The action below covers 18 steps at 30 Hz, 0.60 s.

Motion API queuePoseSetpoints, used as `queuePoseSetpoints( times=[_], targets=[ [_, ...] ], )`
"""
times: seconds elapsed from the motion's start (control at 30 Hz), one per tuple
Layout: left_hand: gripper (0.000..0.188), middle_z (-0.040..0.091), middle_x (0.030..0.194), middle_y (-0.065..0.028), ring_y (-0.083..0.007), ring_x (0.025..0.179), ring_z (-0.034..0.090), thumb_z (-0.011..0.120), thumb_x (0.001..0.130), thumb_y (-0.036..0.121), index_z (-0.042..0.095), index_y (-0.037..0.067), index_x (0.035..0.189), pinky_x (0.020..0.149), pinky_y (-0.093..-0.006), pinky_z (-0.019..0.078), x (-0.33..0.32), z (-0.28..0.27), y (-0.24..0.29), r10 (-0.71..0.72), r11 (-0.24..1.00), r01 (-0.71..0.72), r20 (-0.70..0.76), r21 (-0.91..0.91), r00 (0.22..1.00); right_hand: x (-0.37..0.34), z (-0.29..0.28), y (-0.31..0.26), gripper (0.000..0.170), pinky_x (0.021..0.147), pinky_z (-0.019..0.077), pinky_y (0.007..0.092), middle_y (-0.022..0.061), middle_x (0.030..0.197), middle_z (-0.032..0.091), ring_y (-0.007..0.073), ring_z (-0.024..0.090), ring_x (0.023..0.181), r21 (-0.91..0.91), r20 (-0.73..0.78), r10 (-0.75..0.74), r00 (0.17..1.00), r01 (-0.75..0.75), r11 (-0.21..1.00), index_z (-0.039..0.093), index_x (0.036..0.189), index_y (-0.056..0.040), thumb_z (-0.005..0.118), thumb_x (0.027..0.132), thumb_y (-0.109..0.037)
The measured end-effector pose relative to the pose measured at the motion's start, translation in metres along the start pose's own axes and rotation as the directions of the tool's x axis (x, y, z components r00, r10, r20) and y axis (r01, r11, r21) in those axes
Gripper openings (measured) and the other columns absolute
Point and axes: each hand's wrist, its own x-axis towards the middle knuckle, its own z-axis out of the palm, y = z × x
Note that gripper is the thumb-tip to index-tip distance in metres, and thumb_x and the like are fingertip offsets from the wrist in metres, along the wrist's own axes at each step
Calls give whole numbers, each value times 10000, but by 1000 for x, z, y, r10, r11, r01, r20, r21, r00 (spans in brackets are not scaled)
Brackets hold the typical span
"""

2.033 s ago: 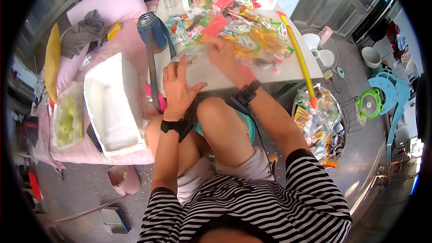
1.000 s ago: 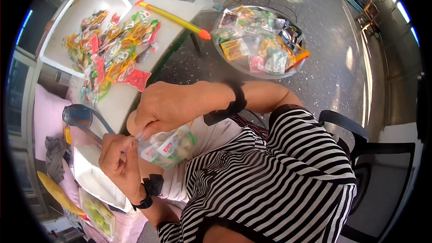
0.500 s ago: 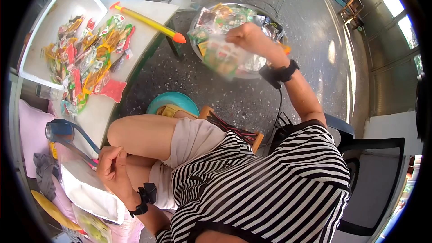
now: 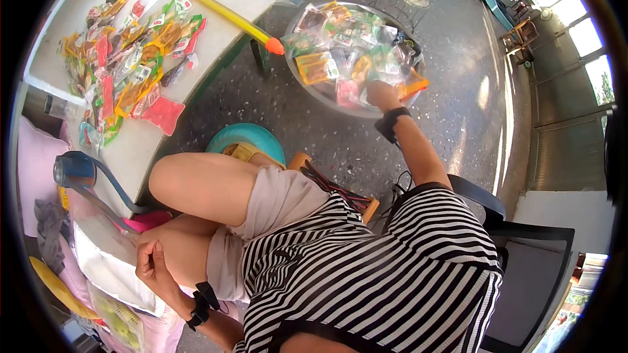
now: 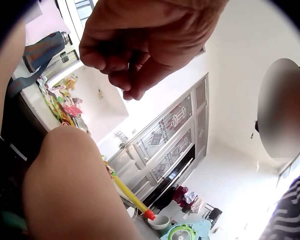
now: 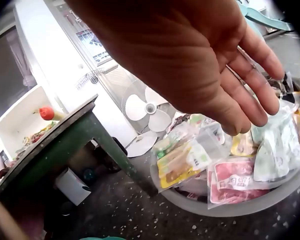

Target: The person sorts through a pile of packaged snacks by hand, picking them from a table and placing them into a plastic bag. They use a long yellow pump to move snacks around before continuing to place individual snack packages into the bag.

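My right hand [image 4: 384,96] is over the metal basin [image 4: 306,91] of clear snack bags on the floor, its fingers loosely extended in the right wrist view. Close below those fingers lie a pale green-and-white bag [image 6: 277,155], a pink bag [image 6: 235,175] and a yellow bag [image 6: 182,162]. Nothing shows in its grasp. My left hand [image 4: 154,263] hangs beside my thigh with loosely curled fingers. Its thumb tip is close to the fingertips, and no object is seen between them in the left wrist view.
On the table [image 4: 216,33] are a heap of small snack packets [image 4: 124,59], a foam box [image 4: 46,33] and a yellow tube [image 4: 229,16]. A blue bottle [image 4: 78,173] with a strap stands at left. A teal basin [image 4: 248,134] sits under my foot; a chair [image 4: 533,281] stands behind.
My right hand has carried a clear bag from my lap across to the metal basin and let it go there. My left hand, which pinched near that bag's top, has lowered beside my thigh.
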Motion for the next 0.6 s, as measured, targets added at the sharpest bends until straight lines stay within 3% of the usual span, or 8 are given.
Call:
queuePoseSetpoints(
  times=[0.13, 0.2, 0.27, 0.3, 0.4, 0.47, 0.53, 0.6],
  targets=[
    [22, 541, 769, 26, -53, 703, 444, 608, 852, -38, 619, -19, 848, 645, -181, 357, -7, -15, -15, 4, 1000, -4, -70, -1, 998, 15, 35, -56, 218, 755, 526, 454, 221, 891, 669, 369, 661, 857, 92, 172, -130, 976, 116, 989, 688, 866, -17, 560, 773, -166],
    [26, 545, 769, 28, -54, 709, 453, 602, 854, -39, 623, -23, 853, 652, -186, 371, -8, -23, -12, -9, 998, 17, -132, 66, 991, 14, 25, -83, 219, 748, 519, 458, 217, 867, 666, 373, 652, 845, 75, 129, -321, 938, 313, 947, 689, 864, -26, 574, 784, -194],
    [25, 568, 771, 9, -66, 721, 486, 609, 848, -30, 627, -36, 865, 669, -199, 404, -12, -35, -15, -44, 992, 67, -200, 110, 979, -2, -17, -132, 232, 735, 504, 463, 214, 827, 658, 379, 636, 813, 214, 128, -475, 871, 444, 870, 686, 846, -25, 579, 813, -228],
    [48, 590, 768, -12, -82, 727, 515, 630, 839, -11, 628, -49, 867, 683, -213, 430, -12, -44, -26, -32, 983, 77, -261, 165, 965, 3, -5, -138, 170, 617, 469, 439, 178, 749, 635, 368, 598, 684, 326, -52, -613, 788, 594, 735, 652, 805, -37, 586, 810, -194],
    [92, 606, 723, -52, -92, 668, 529, 655, 816, 15, 639, -62, 864, 629, -232, 441, -16, -74, -44, 45, 944, 84, -375, 319, 926, -16, -36, -186, 214, 619, 480, 347, 149, 730, 636, 240, 629, 656, 498, -36, -660, 750, 586, 639, 659, 921, -11, 615, 810, -189],
    [95, 639, 740, -99, -117, 627, 542, 645, 814, 19, 653, -57, 871, 589, -255, 441, -18, -95, -61, 112, 905, 117, -496, 408, 861, -34, -52, -212, 226, 626, 484, 337, 146, 749, 647, 224, 635, 676, 577, -43, -670, 741, 566, 589, 654, 941, -2, 613, 821, -189],
    [83, 648, 767, -152, -217, 605, 587, 633, 793, 18, 668, -29, 852, 581, -300, 458, -19, -123, -85, 259, 823, 124, -561, 554, 786, -39, -55, -225, 268, 658, 506, 331, 201, 816, 667, 247, 674, 740, 567, 43, -707, 706, 565, 599, 649, 998, 24, 636, 811, -168],
    [105, 641, 762, -152, -270, 638, 605, 614, 789, 48, 685, 13, 858, 593, -342, 466, -18, -147, -101, 325, 732, 214, -607, 647, 725, -46, -59, -235, 278, 668, 509, 331, 193, 826, 674, 238, 675, 747, 587, 73, -727, 683, 560, 585, 645, 1006, 32, 635, 810, -165]
  ],
)
